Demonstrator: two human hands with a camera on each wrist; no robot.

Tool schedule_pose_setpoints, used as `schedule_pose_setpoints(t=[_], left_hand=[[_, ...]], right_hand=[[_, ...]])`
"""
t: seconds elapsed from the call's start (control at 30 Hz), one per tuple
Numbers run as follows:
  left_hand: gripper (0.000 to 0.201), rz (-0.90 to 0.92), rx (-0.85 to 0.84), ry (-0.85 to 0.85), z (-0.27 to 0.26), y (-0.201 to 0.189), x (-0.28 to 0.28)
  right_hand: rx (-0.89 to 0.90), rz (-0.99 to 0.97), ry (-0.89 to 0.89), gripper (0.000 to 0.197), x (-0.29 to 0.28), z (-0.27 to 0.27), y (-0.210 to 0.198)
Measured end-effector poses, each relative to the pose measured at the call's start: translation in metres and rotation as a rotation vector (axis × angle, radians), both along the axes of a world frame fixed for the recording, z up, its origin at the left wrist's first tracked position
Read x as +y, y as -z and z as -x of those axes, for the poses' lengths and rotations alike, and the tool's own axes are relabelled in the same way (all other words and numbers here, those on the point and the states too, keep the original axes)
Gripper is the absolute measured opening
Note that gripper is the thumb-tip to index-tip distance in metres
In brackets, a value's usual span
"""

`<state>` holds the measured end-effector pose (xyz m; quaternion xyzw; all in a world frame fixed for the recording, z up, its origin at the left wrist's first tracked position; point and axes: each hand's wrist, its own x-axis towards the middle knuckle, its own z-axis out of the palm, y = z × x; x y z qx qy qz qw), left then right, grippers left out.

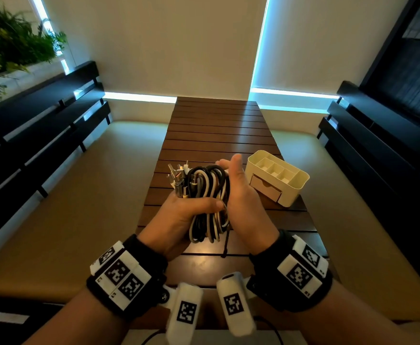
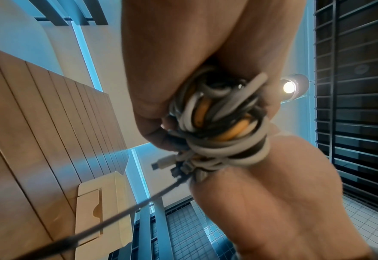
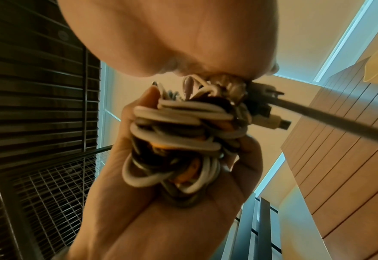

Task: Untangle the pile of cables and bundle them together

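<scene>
- Your left hand (image 1: 179, 215) holds the cable bundle (image 1: 207, 195) in the air above the table (image 1: 216, 125); the fingers are curled round its middle and the thumb lies across the front, so the folded loops cannot spring open.
- Your right hand (image 1: 243, 200) stands against the other side of the bundle with fingers straight and together, thumb up. It works as a flat wall, pressing the loops toward your left fingers.
- The plugs (image 1: 179, 178) stick out together beyond your left fingertips, which suggests that the ends were gathered on one side.
- One thin dark strand (image 1: 226, 242) hangs below your palms, down to the table. I think it is the tie or a loose end; it is not yet wound round.
- The cream organiser (image 1: 278, 178) stands just beyond your right fingers, on the table.
</scene>
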<state>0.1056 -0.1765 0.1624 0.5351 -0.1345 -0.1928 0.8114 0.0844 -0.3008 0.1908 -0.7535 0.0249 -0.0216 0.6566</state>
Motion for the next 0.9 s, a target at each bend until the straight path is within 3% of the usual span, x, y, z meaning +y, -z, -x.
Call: schedule_pose_setpoints(t=[0.2,0.4,0.53,0.63,0.73,0.83,0.9], left_hand=[[0.03,-0.132,-0.123,-0.045,0.002,-0.001,-0.001],[0.033,-0.084,-0.146,-0.054,0.0,0.001,0.003],[0.025,0.043,-0.106,-0.04,0.001,0.004,0.002],[0.026,0.119,-0.087,-0.041,0.002,0.008,0.001],[0.033,0.183,-0.049,-0.032,0.002,0.008,0.002],[0.04,0.201,-0.06,-0.014,0.001,0.006,0.001],[0.034,0.189,-0.07,-0.011,-0.001,0.005,0.002]], right_hand=[[0.056,0.07,-0.096,0.116,0.005,-0.006,0.005],[0.087,0.167,-0.208,0.113,0.005,-0.005,-0.004],[0.085,0.36,-0.242,0.101,0.006,-0.003,-0.016],[0.021,0.509,-0.209,0.121,0.008,-0.005,-0.015],[-0.005,0.537,-0.229,0.141,0.007,-0.009,-0.011],[-0.009,0.519,-0.247,0.136,0.002,-0.014,-0.011],[-0.005,0.545,-0.259,0.121,0.001,-0.014,-0.011]])
